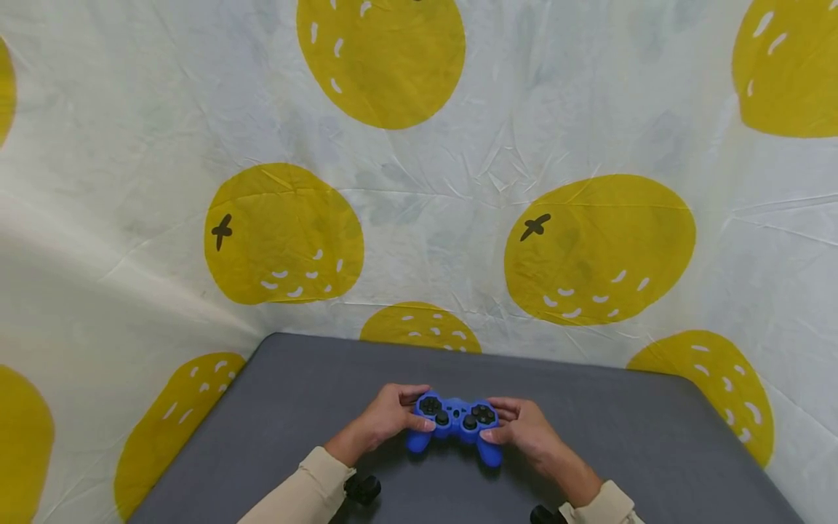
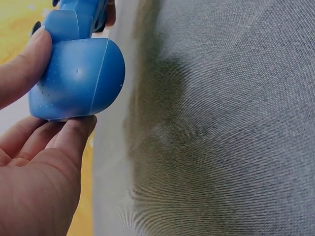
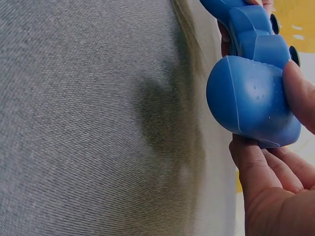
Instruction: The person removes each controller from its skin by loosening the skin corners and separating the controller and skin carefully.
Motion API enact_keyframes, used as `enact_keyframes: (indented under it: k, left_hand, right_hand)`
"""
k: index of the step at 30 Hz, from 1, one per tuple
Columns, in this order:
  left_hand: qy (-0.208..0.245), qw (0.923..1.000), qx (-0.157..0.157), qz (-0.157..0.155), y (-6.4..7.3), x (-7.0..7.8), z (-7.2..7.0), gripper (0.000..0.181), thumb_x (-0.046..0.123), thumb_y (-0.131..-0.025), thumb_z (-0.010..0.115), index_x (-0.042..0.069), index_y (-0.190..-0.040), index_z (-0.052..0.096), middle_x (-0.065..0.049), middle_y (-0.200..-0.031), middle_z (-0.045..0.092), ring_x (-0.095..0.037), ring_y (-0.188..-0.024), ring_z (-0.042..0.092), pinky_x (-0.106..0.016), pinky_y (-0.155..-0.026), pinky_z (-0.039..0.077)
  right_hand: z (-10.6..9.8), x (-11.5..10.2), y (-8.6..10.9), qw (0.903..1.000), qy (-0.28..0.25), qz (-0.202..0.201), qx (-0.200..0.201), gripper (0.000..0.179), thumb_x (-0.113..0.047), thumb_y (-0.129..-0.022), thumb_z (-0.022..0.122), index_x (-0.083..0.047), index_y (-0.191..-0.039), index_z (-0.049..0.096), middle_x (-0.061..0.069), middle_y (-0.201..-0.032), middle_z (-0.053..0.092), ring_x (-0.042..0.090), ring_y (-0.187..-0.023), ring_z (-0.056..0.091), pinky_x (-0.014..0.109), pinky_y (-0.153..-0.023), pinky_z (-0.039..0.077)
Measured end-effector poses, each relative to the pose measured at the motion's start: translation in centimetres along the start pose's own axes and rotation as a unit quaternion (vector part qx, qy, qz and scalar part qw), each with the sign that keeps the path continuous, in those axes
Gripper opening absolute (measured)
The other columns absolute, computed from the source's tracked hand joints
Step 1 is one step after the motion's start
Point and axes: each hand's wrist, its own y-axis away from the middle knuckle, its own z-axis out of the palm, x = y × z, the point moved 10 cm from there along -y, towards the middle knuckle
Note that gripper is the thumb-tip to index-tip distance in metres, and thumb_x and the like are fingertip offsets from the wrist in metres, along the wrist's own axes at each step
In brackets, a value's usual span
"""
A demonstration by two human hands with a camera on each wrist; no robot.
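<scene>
A blue game controller [image 1: 456, 425] with black sticks and buttons is held just above the grey table [image 1: 294, 407]. My left hand [image 1: 388, 417] grips its left handle, thumb on top and fingers curled beneath. My right hand [image 1: 520, 429] grips the right handle the same way. In the left wrist view the rounded blue handle [image 2: 76, 78] sits between my thumb and fingers [image 2: 59, 142]. The right wrist view shows the other blue handle [image 3: 248, 98] held by my fingers [image 3: 256, 172], with its shadow on the grey surface below.
The grey cloth-covered table fills the lower part of the head view. A white sheet with large yellow fruit prints [image 1: 599, 247] hangs behind and around it. Black wrist-camera mounts [image 1: 362, 488] sit by my beige sleeves.
</scene>
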Motion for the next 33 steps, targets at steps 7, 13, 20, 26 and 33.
enact_keyframes:
  k: [7,13,20,26,33]
  left_hand:
    - [-0.014,0.9999,0.006,-0.006,0.2,0.6,-0.3,0.073,0.005,-0.084,0.086,-0.002,-0.149,0.054,-0.021,-0.152,0.057,-0.043,-0.143,0.052,-0.046,-0.109,0.053]
    - [-0.012,0.9999,0.006,-0.009,0.2,1.0,-0.5,0.072,0.006,-0.084,0.086,-0.002,-0.148,0.055,-0.022,-0.15,0.058,-0.042,-0.142,0.053,-0.045,-0.108,0.054]
    - [-0.02,0.9998,0.007,-0.004,0.5,1.9,-0.6,0.068,0.007,-0.085,0.086,0.0,-0.147,0.058,-0.022,-0.151,0.058,-0.043,-0.143,0.053,-0.045,-0.105,0.056]
    - [-0.014,0.9998,0.011,0.004,0.5,2.2,-0.7,0.068,0.005,-0.084,0.086,-0.001,-0.146,0.058,-0.024,-0.148,0.059,-0.041,-0.138,0.058,-0.043,-0.102,0.058]
    - [-0.011,0.9999,0.012,0.002,0.5,2.6,-0.9,0.07,0.006,-0.084,0.086,-0.003,-0.147,0.056,-0.024,-0.146,0.061,-0.039,-0.134,0.062,-0.042,-0.101,0.058]
  right_hand:
    - [-0.1,-0.7,0.0,0.9999,0.01,0.005,-0.002,0.074,0.007,-0.076,0.087,0.016,-0.142,0.053,0.031,-0.134,0.067,0.025,-0.112,0.072,0.032,-0.089,0.062]
    - [-0.1,-1.4,0.1,0.9999,0.009,0.001,-0.012,0.074,0.006,-0.078,0.086,0.017,-0.142,0.052,0.031,-0.134,0.067,0.024,-0.112,0.073,0.032,-0.09,0.062]
    - [-0.2,-2.1,0.2,0.9998,0.007,-0.007,-0.019,0.074,0.006,-0.079,0.086,0.017,-0.143,0.05,0.031,-0.134,0.067,0.022,-0.112,0.073,0.031,-0.089,0.062]
    - [-0.2,-2.5,0.3,0.9997,0.011,-0.004,-0.02,0.074,0.005,-0.079,0.086,0.016,-0.143,0.051,0.031,-0.134,0.067,0.024,-0.113,0.073,0.031,-0.089,0.062]
    - [-0.2,-3.1,0.5,0.9997,0.011,-0.008,-0.021,0.073,0.005,-0.079,0.085,0.017,-0.143,0.051,0.031,-0.135,0.066,0.023,-0.111,0.074,0.031,-0.089,0.062]
